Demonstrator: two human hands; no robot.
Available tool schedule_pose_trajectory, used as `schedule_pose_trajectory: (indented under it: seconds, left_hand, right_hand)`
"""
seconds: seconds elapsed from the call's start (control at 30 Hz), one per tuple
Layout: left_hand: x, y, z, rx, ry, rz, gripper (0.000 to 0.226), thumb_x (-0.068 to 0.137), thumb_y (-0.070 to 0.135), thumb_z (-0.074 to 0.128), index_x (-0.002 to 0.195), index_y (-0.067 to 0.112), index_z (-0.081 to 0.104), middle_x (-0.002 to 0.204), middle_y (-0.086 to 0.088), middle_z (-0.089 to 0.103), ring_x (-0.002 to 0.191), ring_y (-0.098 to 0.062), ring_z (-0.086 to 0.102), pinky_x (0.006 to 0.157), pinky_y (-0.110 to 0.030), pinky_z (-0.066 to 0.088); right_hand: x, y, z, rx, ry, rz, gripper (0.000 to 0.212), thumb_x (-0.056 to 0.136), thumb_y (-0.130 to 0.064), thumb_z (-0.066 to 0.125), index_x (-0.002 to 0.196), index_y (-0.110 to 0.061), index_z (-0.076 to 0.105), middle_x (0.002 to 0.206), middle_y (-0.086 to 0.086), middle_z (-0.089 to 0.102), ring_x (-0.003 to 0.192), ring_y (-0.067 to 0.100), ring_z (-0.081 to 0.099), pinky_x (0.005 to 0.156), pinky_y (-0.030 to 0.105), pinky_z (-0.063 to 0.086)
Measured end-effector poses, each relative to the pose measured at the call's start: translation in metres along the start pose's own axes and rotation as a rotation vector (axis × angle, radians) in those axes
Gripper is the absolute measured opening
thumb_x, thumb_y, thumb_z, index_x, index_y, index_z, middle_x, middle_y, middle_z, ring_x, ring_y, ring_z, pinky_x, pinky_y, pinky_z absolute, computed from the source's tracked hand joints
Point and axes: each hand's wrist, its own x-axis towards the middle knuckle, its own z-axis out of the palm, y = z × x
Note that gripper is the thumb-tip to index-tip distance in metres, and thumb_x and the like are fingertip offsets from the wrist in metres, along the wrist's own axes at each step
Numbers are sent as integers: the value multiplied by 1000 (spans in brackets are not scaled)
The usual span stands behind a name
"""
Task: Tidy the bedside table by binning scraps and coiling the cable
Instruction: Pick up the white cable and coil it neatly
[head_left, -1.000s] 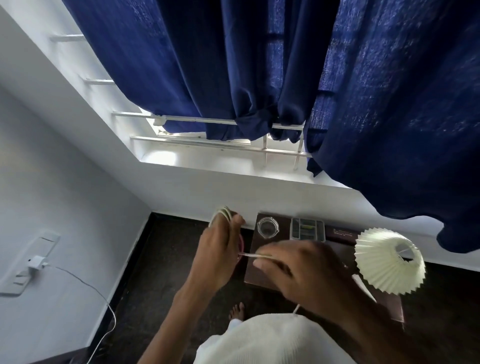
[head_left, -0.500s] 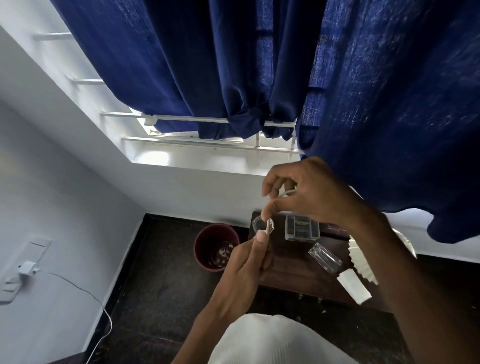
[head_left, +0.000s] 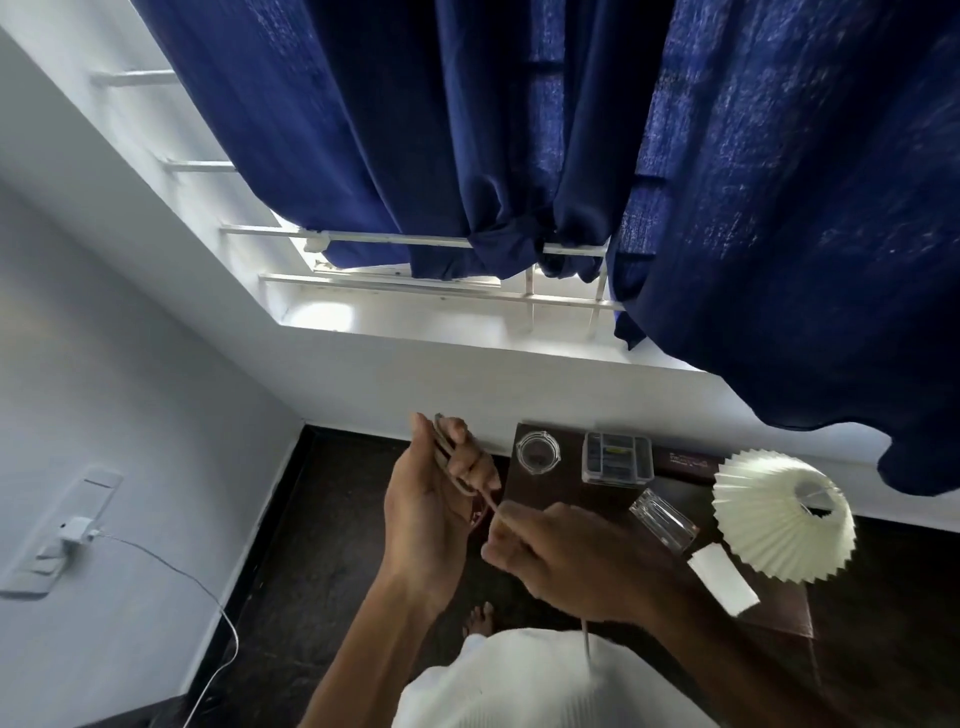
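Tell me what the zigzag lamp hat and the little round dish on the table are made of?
The lampshade looks like pleated paper or thin fabric, matte cream: it has sharp folds and a zigzag edge. The round dish looks like clear glass, maybe plastic: the dark table shows through it and its rim shines.

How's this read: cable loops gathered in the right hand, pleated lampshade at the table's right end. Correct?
Wrong hand. Head view: the cable loops sit in the left hand; the right hand pinches the loose strand. The pleated lampshade is at the table's right end.
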Motion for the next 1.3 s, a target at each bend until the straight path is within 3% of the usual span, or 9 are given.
schedule_pose_trajectory:
  seconds: [0.2, 0.33, 0.43, 0.53, 0.77, 0.87, 0.97, 1.1, 1.3]
  left_hand:
    - [28, 1, -48, 694, 246, 215, 49, 108, 43, 37, 85, 12, 65, 64, 2, 48, 62, -13, 48, 70, -35, 43]
    - [16, -22, -68, 1090, 62, 241, 37, 106, 36, 44, 88, 18, 71, 68, 8, 64, 64, -5, 60, 61, -30, 49]
    - [-4, -40, -66, 1174, -64, 213, 50, 104, 49, 44, 82, 12, 70, 72, -8, 63, 65, -25, 59, 57, -41, 47]
    - [-22, -47, -50, 1112, -113, 169, 66, 99, 59, 44, 77, -1, 63, 67, -12, 58, 61, -28, 52, 57, -39, 42]
    - [-52, -43, -17, 705, -266, -117, 59, 96, 61, 39, 59, 17, 55, 55, 0, 40, 49, -9, 33, 53, -28, 26]
    - [-56, -28, -5, 486, -325, -149, 42, 88, 47, 59, 51, 28, 52, 48, 11, 37, 41, -4, 25, 44, -23, 18]
    - [-52, -8, 0, 164, -365, -206, 53, 85, 40, 73, 49, 22, 37, 42, 10, 31, 37, -8, 14, 39, -25, 9]
    - [-43, 9, -2, -158, -371, -193, 51, 89, 29, 70, 54, 25, 33, 42, 6, 21, 37, -12, 16, 39, -27, 15]
    - [-26, 13, -13, -265, -269, -151, 50, 93, 28, 60, 52, 26, 31, 41, 6, 19, 35, -13, 17, 40, -29, 10]
  right_hand:
    - [-21, -16, -8, -178, -162, 122, 28, 103, -46, 41, 105, -24, 59, 86, -7, 56, 75, 11, 50, 63, 26, 36]
    - [-25, -43, -40, -287, -74, 113, 30, 99, -53, 46, 97, -25, 59, 89, -3, 61, 77, 15, 54, 70, 31, 42]
    - [-24, -54, -80, -425, 40, 94, 27, 95, -55, 53, 84, -31, 54, 85, -8, 57, 77, 12, 52, 71, 30, 41]
    - [-26, -51, -107, -491, 49, 95, 34, 88, -60, 59, 80, -28, 55, 80, -11, 56, 76, 9, 55, 68, 29, 43]
    - [6, -23, -134, -430, 42, -78, 19, 78, -47, 78, 80, -29, 72, 76, -15, 64, 74, 0, 59, 59, 20, 43]
    - [27, 0, -117, -122, 39, -177, 14, 77, -41, 81, 78, -30, 73, 76, -10, 70, 73, 5, 65, 68, 27, 54]
    - [33, 11, -72, 303, 137, -201, 6, 84, -33, 74, 81, -28, 71, 76, -12, 71, 71, 1, 66, 68, 19, 52]
    - [26, 0, -13, 626, 277, -176, 17, 91, -3, 68, 84, -19, 71, 72, -11, 69, 68, 0, 60, 65, 19, 48]
    - [5, -22, 30, 1002, 522, -114, 17, 89, -30, 65, 105, -27, 62, 71, 13, 68, 54, 17, 57, 53, 31, 47]
